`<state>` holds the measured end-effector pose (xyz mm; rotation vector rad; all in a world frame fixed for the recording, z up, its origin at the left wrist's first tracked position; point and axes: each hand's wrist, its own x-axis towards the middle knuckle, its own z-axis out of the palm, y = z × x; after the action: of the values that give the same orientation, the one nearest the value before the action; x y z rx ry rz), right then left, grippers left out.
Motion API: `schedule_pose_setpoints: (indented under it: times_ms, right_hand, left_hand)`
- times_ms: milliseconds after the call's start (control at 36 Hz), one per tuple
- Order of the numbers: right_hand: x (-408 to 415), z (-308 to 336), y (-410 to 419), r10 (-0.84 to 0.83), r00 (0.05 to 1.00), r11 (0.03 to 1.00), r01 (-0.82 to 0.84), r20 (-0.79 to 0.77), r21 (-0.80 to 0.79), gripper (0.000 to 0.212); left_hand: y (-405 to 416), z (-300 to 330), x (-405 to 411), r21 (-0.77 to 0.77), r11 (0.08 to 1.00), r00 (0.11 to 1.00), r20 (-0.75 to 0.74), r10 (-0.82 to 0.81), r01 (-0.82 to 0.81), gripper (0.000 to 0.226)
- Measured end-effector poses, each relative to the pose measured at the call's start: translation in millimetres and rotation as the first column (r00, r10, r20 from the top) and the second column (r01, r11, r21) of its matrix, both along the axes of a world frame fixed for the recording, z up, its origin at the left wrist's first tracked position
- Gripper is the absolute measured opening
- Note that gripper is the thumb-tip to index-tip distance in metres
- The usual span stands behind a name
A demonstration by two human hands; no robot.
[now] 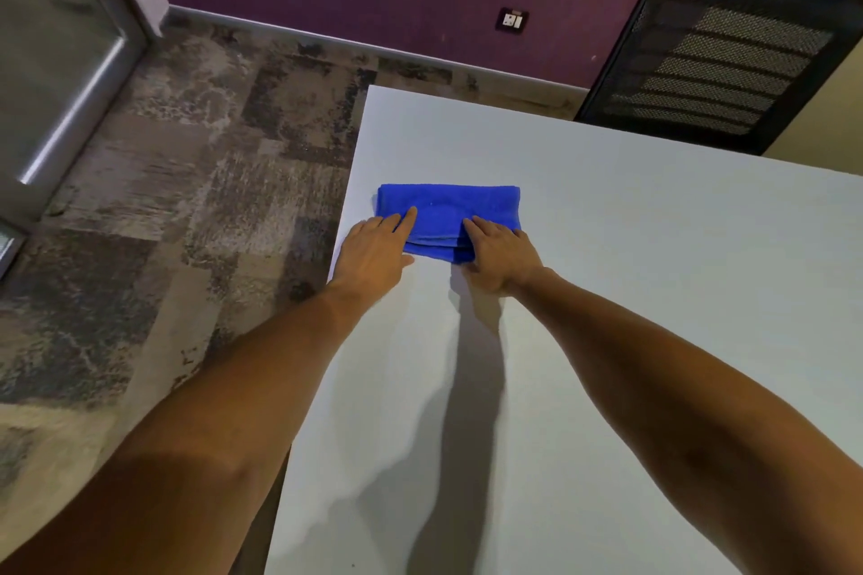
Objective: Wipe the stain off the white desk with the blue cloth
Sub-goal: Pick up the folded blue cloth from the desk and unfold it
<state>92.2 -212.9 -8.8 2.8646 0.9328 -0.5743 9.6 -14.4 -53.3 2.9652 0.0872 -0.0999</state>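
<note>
Lying folded near the far-left corner of the white bench, the blue cloth is pinned flat. Left hand and right hand rest on its near edge, fingers extended, grasping nothing. Black mesh chair stands far right, beyond the bench.

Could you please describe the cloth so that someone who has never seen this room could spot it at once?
Start at the white desk that fills the lower right of the view, and go to its left edge. There, folded flat into a rectangle, lies the blue cloth, with the left hand and the right hand resting on its near side. It is the only bright blue thing in view.
</note>
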Motion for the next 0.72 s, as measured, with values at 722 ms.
schedule_pose_setpoints:
  times_ms: [722]
  right_hand:
    - [-89, 86, -8, -0.009, 0.976, 0.938, 0.084, -0.219, 0.336, 0.085]
  left_hand:
    - [-28, 111, -72, -0.024, 0.996, 0.992, 0.093, -0.08, 0.082, 0.022]
